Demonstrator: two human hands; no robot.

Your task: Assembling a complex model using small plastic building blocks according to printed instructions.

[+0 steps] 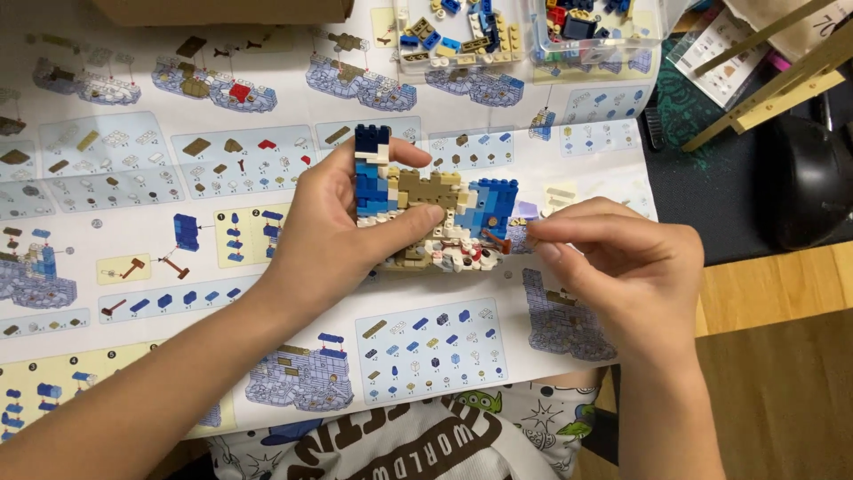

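Small blue, tan & white brick-built model [435,213] held at frame centre, gripped by left hand [333,222], thumb on top, fingers wrapped across front. Right hand [613,258] w/ fingertips pinched together at model's right edge; pinched item too small to tell. Large printed instruction sheet [178,160] spread over table beneath. Clear plastic trays of loose bricks [524,31] seen at top centre. Black mat [711,169] & wooden floor [782,373] on right.

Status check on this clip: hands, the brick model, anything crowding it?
Left hand grips brick model above instruction sheet. Right hand pinches at model's right end; piece too small to tell. Parts trays sit beyond, nothing blocking.
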